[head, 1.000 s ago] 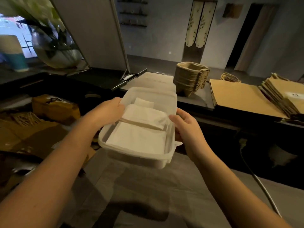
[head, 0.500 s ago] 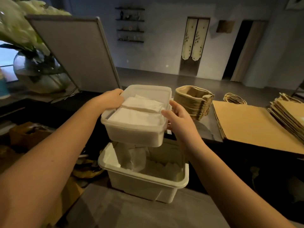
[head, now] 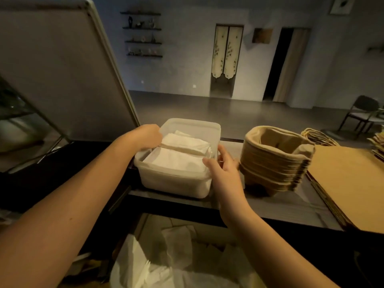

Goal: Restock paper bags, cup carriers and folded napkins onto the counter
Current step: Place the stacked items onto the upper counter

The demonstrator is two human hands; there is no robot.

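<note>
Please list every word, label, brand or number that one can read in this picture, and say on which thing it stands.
None can be read.
Napkin tub: no label shows.
Cup carriers: plain.
Paper bags: no print shows on the top bag.
Framed picture on the far wall: too small and blurred to tell whether it bears any text.

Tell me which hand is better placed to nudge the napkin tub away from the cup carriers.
Right. The right hand sits between the napkin tub and the cup carriers, so it can probably push leftward.

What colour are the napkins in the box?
White napkins, seen best in the head view.
</note>
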